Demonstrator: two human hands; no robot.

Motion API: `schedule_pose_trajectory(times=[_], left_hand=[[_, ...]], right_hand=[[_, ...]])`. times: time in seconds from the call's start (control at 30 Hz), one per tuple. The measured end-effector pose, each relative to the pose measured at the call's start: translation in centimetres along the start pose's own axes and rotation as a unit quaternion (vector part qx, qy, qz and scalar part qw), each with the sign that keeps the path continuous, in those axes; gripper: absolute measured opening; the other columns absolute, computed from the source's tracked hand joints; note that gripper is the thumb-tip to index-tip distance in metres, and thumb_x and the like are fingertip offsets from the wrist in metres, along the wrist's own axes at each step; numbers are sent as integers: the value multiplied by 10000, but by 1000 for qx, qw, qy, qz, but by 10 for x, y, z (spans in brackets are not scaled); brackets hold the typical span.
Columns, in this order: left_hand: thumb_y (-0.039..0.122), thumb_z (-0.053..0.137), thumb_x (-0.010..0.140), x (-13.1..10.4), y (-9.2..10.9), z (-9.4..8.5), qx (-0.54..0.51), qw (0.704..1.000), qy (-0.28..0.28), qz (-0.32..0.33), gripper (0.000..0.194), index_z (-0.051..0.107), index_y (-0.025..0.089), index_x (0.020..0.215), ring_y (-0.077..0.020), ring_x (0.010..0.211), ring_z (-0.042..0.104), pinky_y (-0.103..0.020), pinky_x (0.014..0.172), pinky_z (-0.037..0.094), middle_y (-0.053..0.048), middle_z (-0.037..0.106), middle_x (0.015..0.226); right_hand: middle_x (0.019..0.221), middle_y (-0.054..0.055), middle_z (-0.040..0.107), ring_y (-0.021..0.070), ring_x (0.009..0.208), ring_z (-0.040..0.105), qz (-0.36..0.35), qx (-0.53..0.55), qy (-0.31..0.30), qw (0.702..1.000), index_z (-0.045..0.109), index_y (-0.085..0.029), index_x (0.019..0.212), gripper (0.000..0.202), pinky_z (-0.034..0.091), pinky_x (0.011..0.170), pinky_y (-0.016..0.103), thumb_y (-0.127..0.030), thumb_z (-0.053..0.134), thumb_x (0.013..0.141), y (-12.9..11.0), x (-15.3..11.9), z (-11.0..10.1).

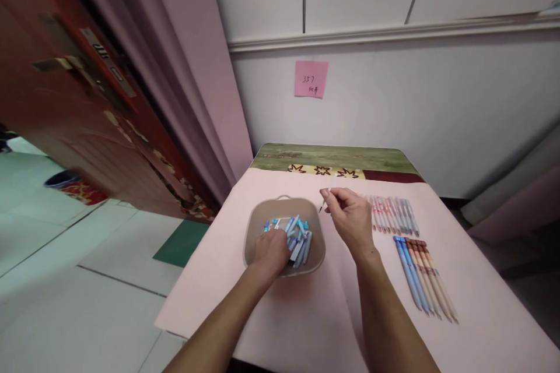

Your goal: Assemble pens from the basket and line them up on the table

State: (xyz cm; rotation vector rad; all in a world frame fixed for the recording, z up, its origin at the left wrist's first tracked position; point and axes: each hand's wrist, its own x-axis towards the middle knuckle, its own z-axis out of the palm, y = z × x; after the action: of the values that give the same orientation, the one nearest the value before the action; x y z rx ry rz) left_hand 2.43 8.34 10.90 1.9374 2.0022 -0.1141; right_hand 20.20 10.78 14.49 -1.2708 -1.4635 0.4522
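Observation:
My left hand [272,252] reaches down into a beige plastic basket [252,218], its fingers largely hidden among the pen parts. Light blue pen barrels [301,245] and small blue and white pieces [275,222] lie in that basket, beside and beyond the fingers. To the right of the basket's rim, my right hand [351,217] is closed in a pinch on a thin white pen refill [324,205] with a dark tip. The refill is held tilted, its dark end pointing down and to the left.
Right of my right hand lies a row of clear pink and grey pens [394,215]. Nearer me are blue and brown-topped pens [424,277], side by side on the pink-covered table [315,315]. A wall with a pink note [310,78] stands behind; a red door [109,87] is left.

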Motion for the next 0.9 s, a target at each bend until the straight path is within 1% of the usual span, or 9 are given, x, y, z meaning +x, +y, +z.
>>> schedule_pose_trajectory(times=[0.27, 0.4, 0.53, 0.6, 0.67, 0.73, 0.77, 0.83, 0.9], left_hand=[[165, 578, 724, 0, 3, 4, 10, 1000, -8, -22, 251, 711, 136, 934, -331, 982, 653, -363, 767, 472, -209, 705, 1031], [187, 625, 692, -1, 8, 4, -5, 1000, -5, -26, 236, 706, 146, 910, -329, 991, 648, -349, 755, 467, -196, 707, 1035], [191, 692, 616, 0, 8, 4, -31, 999, 0, -35, 174, 701, 166, 788, -303, 872, 673, -314, 677, 460, -155, 728, 919], [209, 678, 643, -1, 4, 1, -43, 998, 17, -34, 131, 688, 187, 772, -271, 839, 669, -298, 664, 450, -113, 726, 868], [242, 652, 688, -5, 0, -2, -98, 993, 65, -18, 96, 668, 201, 774, -231, 818, 655, -280, 672, 445, -67, 711, 829], [271, 628, 721, -11, -5, -7, -224, 967, 120, 12, 85, 643, 197, 761, -191, 761, 635, -260, 663, 447, -33, 687, 778], [283, 622, 726, -16, -6, -9, -306, 942, 135, 30, 94, 632, 192, 751, -175, 725, 624, -250, 649, 449, -23, 674, 752], [303, 618, 729, -25, -6, -11, -441, 885, 134, 58, 119, 621, 185, 747, -154, 665, 604, -236, 616, 452, -8, 652, 706], [315, 634, 722, -33, -3, -13, -502, 852, 127, 76, 138, 627, 180, 748, -146, 642, 592, -231, 608, 454, -1, 638, 678]], right_hand=[[722, 41, 683, 143, 592, 618, 5, 6, -8, 1000, 701, -180, 753, 305, 450, 568, 231, -418, 545, 864, -7, -1, 0], [699, 21, 692, 140, 550, 617, 40, 57, -36, 997, 700, -177, 946, 278, 476, 565, 235, -406, 579, 843, -7, -4, 5], [698, 17, 695, 140, 540, 623, 52, 74, -51, 995, 659, -177, 1040, 316, 497, 588, 243, -404, 592, 831, -9, -6, 7], [707, 20, 696, 138, 537, 627, 53, 82, -56, 994, 657, -181, 1020, 298, 496, 574, 237, -406, 573, 844, -11, -7, 6], [687, 16, 684, 134, 536, 626, 50, 94, -59, 993, 658, -184, 960, 274, 487, 554, 226, -412, 534, 871, -15, -7, 5], [665, 11, 665, 129, 532, 615, 46, 116, -61, 990, 648, -187, 886, 278, 474, 528, 215, -426, 506, 888, -19, -7, 4], [659, 9, 656, 126, 529, 608, 48, 130, -60, 989, 639, -187, 857, 281, 468, 515, 212, -433, 507, 888, -21, -7, 4], [641, 0, 635, 120, 512, 588, 55, 161, -53, 984, 623, -186, 829, 280, 454, 485, 206, -446, 530, 876, -25, -8, 5], [615, -12, 608, 115, 495, 570, 63, 191, -43, 978, 618, -184, 834, 270, 443, 467, 201, -443, 552, 868, -30, -11, 6]])
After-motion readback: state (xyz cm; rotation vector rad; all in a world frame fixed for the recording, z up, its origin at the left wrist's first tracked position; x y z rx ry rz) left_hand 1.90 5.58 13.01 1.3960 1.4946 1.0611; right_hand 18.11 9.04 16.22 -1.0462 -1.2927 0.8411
